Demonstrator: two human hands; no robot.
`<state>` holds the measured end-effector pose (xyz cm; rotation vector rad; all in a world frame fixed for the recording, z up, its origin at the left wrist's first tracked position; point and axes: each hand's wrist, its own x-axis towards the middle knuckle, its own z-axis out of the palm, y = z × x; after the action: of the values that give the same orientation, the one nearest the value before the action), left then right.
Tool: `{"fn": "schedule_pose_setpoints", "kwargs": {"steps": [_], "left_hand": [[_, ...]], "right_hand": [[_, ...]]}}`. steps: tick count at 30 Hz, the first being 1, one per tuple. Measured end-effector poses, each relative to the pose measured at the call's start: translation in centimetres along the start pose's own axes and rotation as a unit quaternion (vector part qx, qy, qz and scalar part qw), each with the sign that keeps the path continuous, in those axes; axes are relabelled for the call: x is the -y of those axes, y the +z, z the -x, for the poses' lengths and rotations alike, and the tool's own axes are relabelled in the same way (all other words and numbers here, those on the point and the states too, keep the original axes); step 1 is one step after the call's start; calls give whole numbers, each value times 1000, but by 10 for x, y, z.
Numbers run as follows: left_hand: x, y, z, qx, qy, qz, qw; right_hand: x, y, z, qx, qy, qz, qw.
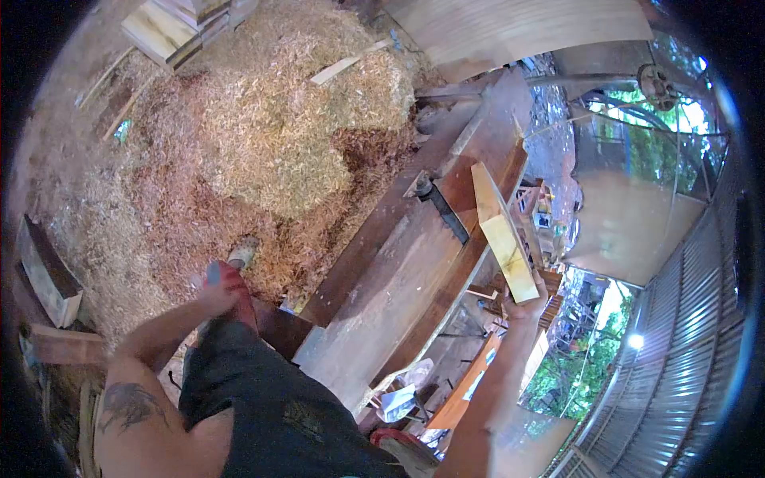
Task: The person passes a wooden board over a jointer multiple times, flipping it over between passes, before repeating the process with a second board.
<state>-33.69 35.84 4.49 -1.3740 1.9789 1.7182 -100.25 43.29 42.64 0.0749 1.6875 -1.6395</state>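
Observation:
My right hand (pixel 526 299) is closed around the near end of a pale wooden board (pixel 510 253). The board is raised on edge at the right side of a long worn machine table (pixel 362 315), its far end angled over the tabletop. A dark metal guard or fence piece (pixel 445 210) sits across the table, just left of the board. My left hand (pixel 221 296) is low by my body, beside red fabric (pixel 243 301). Its fingers are blurred and partly hidden, so their grip does not show.
A big heap of wood shavings (pixel 279 151) covers the floor left of the table, with a loose strip (pixel 351 62) on it. Stacked timber (pixel 163 36) stands at upper left, more wood blocks (pixel 49 275) at far left. Corrugated metal sheeting (pixel 677 319) is at right.

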Motion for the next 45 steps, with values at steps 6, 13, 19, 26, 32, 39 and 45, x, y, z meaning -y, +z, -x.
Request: {"fn": "schedule_pose_setpoints", "kwargs": {"steps": [6, 13, 19, 26, 32, 39, 45], "left_hand": [[174, 79, 43, 211, -298, 505, 782], [91, 17, 51, 180, -369, 276, 869], [42, -25, -2, -18, -163, -7, 986], [-22, -57, -23, -120, -52, -23, 991], [-124, -41, -7, -227, 210, -143, 940], [-321, 52, 51, 96, 587, -262, 760], [-351, 151, 54, 232, 653, -472, 545]], "right_hand": [[-3, -3, 1, 23, 13, -2, 1000], [-32, 15, 9, 1, 5, 14, 1000], [-127, -20, -30, -13, -151, 247, 957], [-225, -19, 89, -121, -245, 642, 717], [-342, -93, 250, -68, -258, 625, 733], [-428, -194, 428, -117, -24, 630, 768], [-488, -251, 502, -200, -153, 566, 785]]}}
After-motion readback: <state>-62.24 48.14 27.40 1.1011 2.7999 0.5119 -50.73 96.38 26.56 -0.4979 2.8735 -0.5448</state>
